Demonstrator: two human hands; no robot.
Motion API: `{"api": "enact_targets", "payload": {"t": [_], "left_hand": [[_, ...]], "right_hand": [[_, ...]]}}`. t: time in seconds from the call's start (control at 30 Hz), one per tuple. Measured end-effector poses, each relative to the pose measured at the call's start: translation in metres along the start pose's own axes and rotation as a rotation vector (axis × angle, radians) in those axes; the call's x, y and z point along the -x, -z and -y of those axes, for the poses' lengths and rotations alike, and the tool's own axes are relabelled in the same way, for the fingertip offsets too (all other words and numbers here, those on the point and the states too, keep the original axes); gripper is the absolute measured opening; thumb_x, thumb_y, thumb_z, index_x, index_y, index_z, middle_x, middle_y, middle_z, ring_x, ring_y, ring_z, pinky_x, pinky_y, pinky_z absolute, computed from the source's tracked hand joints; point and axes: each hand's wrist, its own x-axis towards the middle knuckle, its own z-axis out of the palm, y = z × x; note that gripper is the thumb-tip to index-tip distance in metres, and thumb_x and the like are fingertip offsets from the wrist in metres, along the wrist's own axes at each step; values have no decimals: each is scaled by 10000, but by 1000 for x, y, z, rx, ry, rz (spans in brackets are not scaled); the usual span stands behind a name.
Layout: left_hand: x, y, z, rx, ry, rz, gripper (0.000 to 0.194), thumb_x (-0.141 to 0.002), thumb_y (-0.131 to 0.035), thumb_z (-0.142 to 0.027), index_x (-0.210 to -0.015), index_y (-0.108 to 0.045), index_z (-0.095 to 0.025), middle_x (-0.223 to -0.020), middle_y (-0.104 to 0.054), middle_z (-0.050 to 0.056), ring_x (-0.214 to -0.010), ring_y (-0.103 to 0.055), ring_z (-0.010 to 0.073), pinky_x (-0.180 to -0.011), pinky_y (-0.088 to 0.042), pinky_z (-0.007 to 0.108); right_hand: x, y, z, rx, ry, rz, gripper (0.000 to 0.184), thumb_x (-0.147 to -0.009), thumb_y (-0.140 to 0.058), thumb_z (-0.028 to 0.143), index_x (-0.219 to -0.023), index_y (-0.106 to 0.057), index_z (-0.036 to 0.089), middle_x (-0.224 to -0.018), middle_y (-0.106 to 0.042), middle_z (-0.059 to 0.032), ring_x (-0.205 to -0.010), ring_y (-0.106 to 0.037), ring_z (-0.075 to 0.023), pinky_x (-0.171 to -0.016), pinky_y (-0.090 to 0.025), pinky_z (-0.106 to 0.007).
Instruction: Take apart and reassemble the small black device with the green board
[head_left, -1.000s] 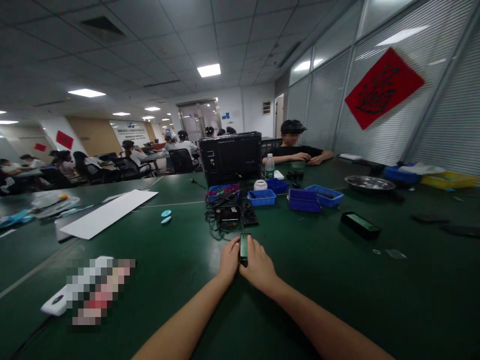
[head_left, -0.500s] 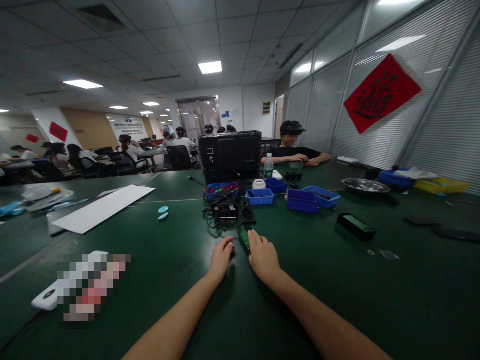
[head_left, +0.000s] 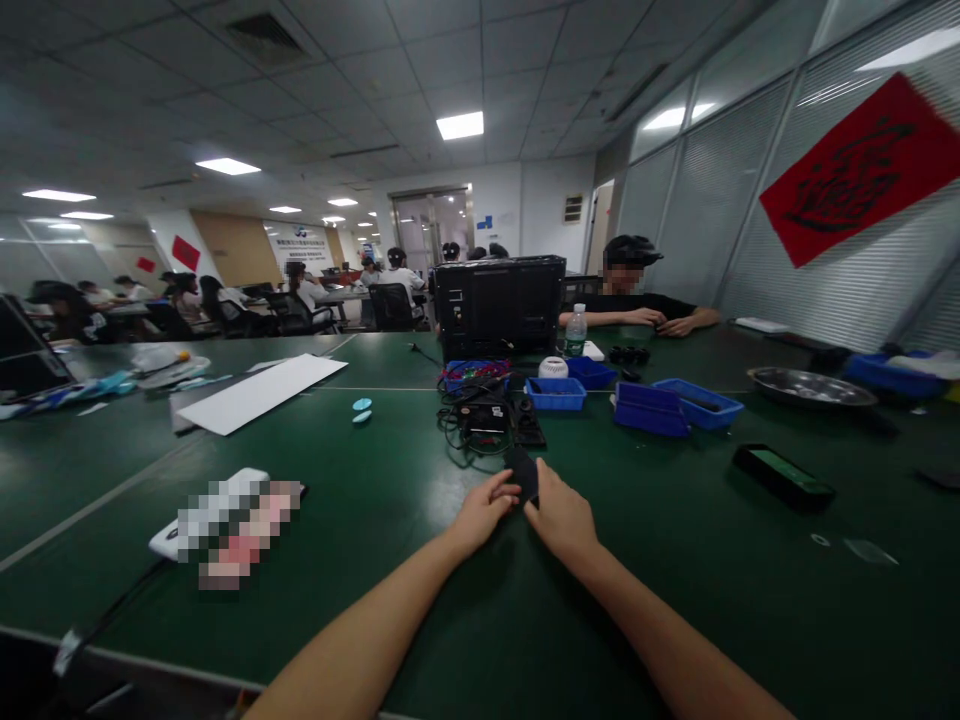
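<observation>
A flat dark piece is held up just above the green table, its plain dark face towards me. My right hand grips its right edge, with fingers along the far side and the thumb nearer. On the left, the curled fingers of my left hand press against its lower left edge. The side turned away from me is hidden. Just beyond it lie a black box with a label amid tangled black cables, and a small black part.
Blue trays, a baseball and a bottle stand near a black monitor-like case. A black casing with a green board lies right. A white power strip lies left. A person sits across the table.
The piece between my hands showed a green circuit-board face before; now a dark face shows. My left hand has closed in on it. The view has swung left, shifting everything rightward.
</observation>
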Motion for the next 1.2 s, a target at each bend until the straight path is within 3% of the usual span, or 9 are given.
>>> {"api": "enact_targets", "payload": {"t": [0.1, 0.23, 0.4, 0.53, 0.77, 0.93, 1.2], "left_hand": [[1, -1, 1, -109, -55, 18, 442, -755, -501, -139, -1195, -478, -172, -1065, -623, 82, -901, -593, 137, -875, -437, 315], [0, -2, 3, -205, -43, -83, 371, -756, -489, -146, -1126, -514, -165, -1029, -622, 76, -888, -587, 139, -824, -456, 291], [-3, 2, 2, -200, -48, -250, 295, -738, -464, -106, -1020, -541, -150, -1002, -615, 86, -895, -578, 143, -818, -460, 287], [-5, 4, 0, -202, -35, -309, 258, -736, -464, -98, -969, -552, -163, -991, -619, 71, -907, -579, 139, -820, -462, 279], [-4, 3, -2, -225, -33, -303, 217, -723, -485, -107, -910, -574, -170, -940, -626, 51, -867, -582, 135, -805, -465, 273], [-3, 6, 0, -208, -31, -280, 225, -725, -490, -160, -935, -567, -164, -971, -624, 70, -901, -583, 154, -807, -456, 278], [0, 9, 1, -270, -29, -181, 246, -715, -499, -255, -936, -562, -166, -999, -624, 83, -904, -596, 179, -807, -457, 302]], "right_hand": [[-3, 5, -8, 59, 34, -42, 598, -750, -468, 193, -1314, -299, 93, -1284, -434, -156, -1060, -487, -241, -821, -389, -311], [-1, 8, -10, 177, 86, -66, 537, -775, -442, 154, -1301, -335, 130, -1307, -400, -170, -1044, -475, -292, -771, -409, -381], [7, 3, 5, 183, 169, -57, 532, -787, -492, 323, -1279, -377, 156, -1342, -339, -170, -1055, -443, -309, -772, -403, -394], [6, -3, 7, 146, 133, -67, 502, -806, -465, 368, -1270, -391, 190, -1352, -298, -181, -1015, -478, -285, -771, -397, -358], [-4, -6, -3, 135, 94, -47, 527, -804, -445, 235, -1319, -331, 235, -1124, -478, -155, -921, -524, -248, -749, -395, -324], [-3, 3, -26, 106, 15, -44, 569, -787, -463, 240, -1329, -303, 173, -1047, -497, -141, -900, -516, -237, -733, -405, -306], [13, 22, -91, 71, -187, -93, 624, -779, -478, 313, -1340, -249, 163, -1054, -490, -127, -921, -522, -234, -709, -428, -296]]}}
